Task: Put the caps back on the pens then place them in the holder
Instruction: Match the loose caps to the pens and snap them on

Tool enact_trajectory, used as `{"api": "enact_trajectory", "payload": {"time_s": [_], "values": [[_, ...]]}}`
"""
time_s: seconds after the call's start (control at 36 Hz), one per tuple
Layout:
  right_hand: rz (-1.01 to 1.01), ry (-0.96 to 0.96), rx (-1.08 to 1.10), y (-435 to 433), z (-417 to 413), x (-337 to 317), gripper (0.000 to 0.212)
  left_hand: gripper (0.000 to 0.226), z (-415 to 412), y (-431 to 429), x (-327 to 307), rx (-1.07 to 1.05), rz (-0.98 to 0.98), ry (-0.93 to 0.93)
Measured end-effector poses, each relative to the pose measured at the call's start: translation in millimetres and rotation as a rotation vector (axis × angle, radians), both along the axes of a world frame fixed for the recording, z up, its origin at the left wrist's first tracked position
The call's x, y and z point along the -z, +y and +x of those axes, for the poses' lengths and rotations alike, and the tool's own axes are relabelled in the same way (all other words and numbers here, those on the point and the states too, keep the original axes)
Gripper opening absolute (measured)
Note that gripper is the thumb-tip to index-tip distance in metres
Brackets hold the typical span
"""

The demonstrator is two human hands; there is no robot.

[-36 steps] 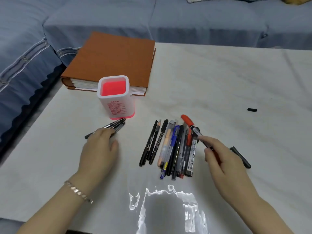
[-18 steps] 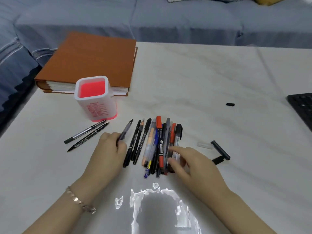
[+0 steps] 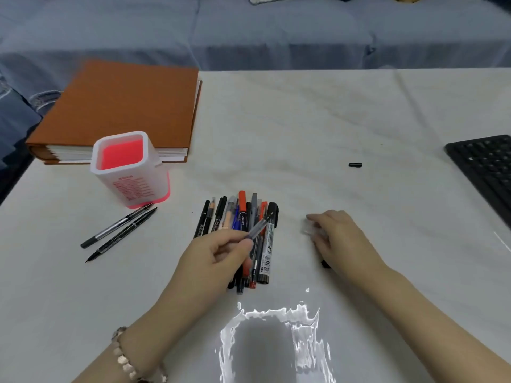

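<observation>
A white pen holder with a red inside stands on the table at the left. Several pens lie bunched side by side at the centre. My left hand holds a translucent grey pen above that bunch, tip pointing up and right. My right hand rests on the table to the right, fingers closing on a clear cap; a black cap end shows under the palm. Two thin black pens lie uncapped below the holder. A small black cap lies alone farther right.
An orange binder lies behind the holder. A black keyboard sits at the right edge. A blue sofa runs along the table's far side. A glare patch shines near the front edge.
My left hand lifted the translucent grey pen off the table. My right hand left the bunch and moved right onto the clear cap. The view shifted right.
</observation>
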State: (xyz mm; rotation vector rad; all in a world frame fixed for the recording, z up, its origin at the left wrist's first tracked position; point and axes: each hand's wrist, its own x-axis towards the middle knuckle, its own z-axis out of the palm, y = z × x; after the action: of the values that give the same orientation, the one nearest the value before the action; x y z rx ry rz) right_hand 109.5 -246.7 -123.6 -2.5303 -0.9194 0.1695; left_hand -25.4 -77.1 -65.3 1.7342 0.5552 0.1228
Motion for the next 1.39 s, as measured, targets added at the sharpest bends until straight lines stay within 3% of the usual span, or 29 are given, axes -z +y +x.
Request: {"api": "enact_trajectory", "payload": {"time_s": [0.06,0.11,0.19,0.28,0.47,0.72,0.83,0.92,1.14,1.31,1.39], "values": [[0.171,0.145,0.085,0.8,-3.9,-6.3,0.033,0.017,-0.8,-1.0,-1.9,-0.015,-0.046,-0.005],[0.379,0.298,0.177,3.3,-8.0,-19.1,0.020,0.017,-1.1,-2.0,-3.2,-0.030,-0.085,-0.011],[0.747,0.672,0.314,4.6,-15.5,-39.6,0.016,0.018,-0.7,-4.9,-5.2,-0.031,-0.100,-0.010],[0.968,0.928,0.311,4.3,-21.4,-56.1,0.018,0.019,-1.1,-8.1,-8.1,-0.004,-0.081,-0.009],[0.975,0.876,0.302,9.2,-31.8,-61.7,0.025,0.025,-3.7,-13.8,-14.8,0.043,-0.066,0.000],[0.944,0.888,0.275,11.7,-39.5,-58.8,0.019,0.023,-5.5,-15.7,-19.0,0.067,-0.073,0.004],[0.877,0.876,0.235,9.8,-38.9,-60.7,0.007,0.029,-7.3,-13.6,-15.8,0.077,-0.022,0.007],[0.822,0.862,0.234,7.1,-38.3,-61.0,0.016,0.031,-8.5,-11.9,-13.6,0.105,0.044,0.015],[0.795,0.845,0.222,3.8,-39.9,-61.1,0.017,0.027,-10.3,-11.8,-14.1,0.151,0.171,0.019],[0.855,0.923,0.233,1.4,-39.2,-60.2,0.009,0.027,-11.4,-13.6,-16.5,0.159,0.187,0.011],[0.968,1.080,0.246,1.4,-39.1,-61.6,0.020,0.025,-12.4,-14.3,-17.2,0.153,0.194,0.001]]}}
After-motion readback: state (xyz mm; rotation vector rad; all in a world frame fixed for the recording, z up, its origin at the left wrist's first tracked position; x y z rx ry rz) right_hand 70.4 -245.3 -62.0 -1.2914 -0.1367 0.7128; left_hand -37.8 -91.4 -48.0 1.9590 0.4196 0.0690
